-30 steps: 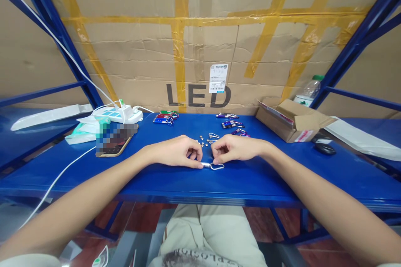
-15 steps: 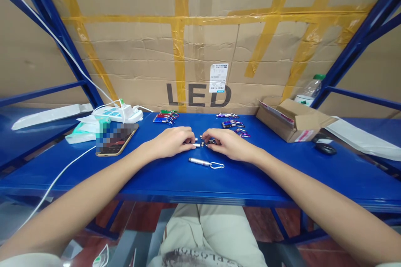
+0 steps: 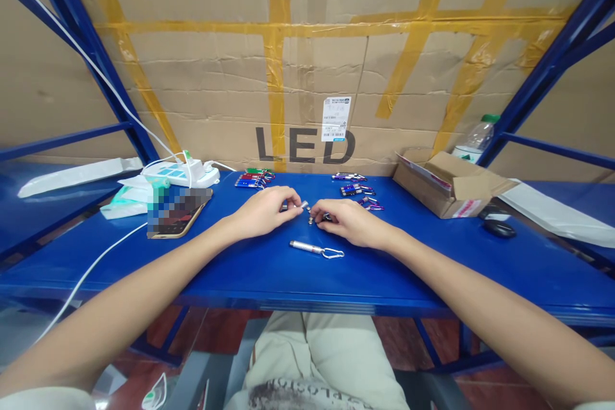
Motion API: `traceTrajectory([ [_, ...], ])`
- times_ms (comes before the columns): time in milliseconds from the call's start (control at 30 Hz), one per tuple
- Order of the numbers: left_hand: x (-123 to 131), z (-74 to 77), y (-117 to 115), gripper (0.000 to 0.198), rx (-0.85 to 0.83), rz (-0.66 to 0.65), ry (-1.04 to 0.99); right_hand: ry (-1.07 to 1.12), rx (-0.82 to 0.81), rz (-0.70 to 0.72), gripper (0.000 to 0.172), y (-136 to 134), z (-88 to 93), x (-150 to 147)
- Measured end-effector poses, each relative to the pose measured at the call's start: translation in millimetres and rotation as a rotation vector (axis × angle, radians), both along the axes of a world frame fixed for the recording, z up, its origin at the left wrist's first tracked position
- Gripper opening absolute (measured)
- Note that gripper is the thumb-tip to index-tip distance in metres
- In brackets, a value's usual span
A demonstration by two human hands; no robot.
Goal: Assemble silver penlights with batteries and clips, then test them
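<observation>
A silver keychain flashlight [image 3: 314, 249] with a carabiner clip lies free on the blue table [image 3: 269, 275], just in front of both hands. My left hand [image 3: 266, 211] is curled with its fingertips pinched on a small silver part. My right hand [image 3: 347, 220] is curled over some small silver pieces, thumb and forefinger pinched together near a tiny button-like piece [image 3: 310, 220]. The two hands nearly touch at the fingertips.
Coloured keychain flashlights lie in a left group [image 3: 254, 180] and a right group [image 3: 354, 189] behind the hands. A phone [image 3: 177, 220], a power strip [image 3: 180, 173] and white cable sit at left. An open cardboard box [image 3: 449, 192], water bottle [image 3: 473, 139] and computer mouse [image 3: 498, 228] sit at right.
Both hands let go of the silver flashlight, left it on the table and moved away from me to the small silver pieces, then the left hand lifted a small part slightly.
</observation>
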State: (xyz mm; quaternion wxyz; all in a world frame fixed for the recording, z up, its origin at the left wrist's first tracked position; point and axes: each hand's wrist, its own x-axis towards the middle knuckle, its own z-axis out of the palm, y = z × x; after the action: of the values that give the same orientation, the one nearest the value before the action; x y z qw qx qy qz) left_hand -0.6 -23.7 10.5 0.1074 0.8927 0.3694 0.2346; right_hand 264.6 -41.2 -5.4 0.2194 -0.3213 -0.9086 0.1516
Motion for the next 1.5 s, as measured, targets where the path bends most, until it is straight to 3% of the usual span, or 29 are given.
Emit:
traceTrajectory([
  [133, 2.1, -1.8, 3.0, 0.025, -0.097, 0.072, -0.133, 0.028, -0.138, -0.040, 0.021, -0.4, 1.7, -0.3],
  [500, 3.2, -4.6, 2.8, 0.026, -0.197, 0.015, -0.147, 0.073, -0.273, -0.044, 0.021, -1.8, 8.3, 2.6],
  [600, 3.0, -3.8, 3.1, 0.026, -0.219, 0.021, -0.137, 0.110, -0.220, -0.042, 0.017, -2.0, 5.8, 1.2],
  [733, 2.4, -2.7, 4.1, 0.024, -0.216, 0.079, -0.156, 0.079, -0.055, -0.034, 0.029, -2.9, 0.8, -2.5],
  [1033, 2.3, -3.5, 6.3, 0.023, -0.182, 0.178, -0.155, 0.005, 0.017, 0.016, 0.021, 0.9, -5.3, -1.3],
  [1500, 2.2, -3.4, 6.1, 0.021, -0.161, 0.214, -0.151, 0.149, -0.240, -0.007, 0.023, -0.3, -1.8, -4.9],
])
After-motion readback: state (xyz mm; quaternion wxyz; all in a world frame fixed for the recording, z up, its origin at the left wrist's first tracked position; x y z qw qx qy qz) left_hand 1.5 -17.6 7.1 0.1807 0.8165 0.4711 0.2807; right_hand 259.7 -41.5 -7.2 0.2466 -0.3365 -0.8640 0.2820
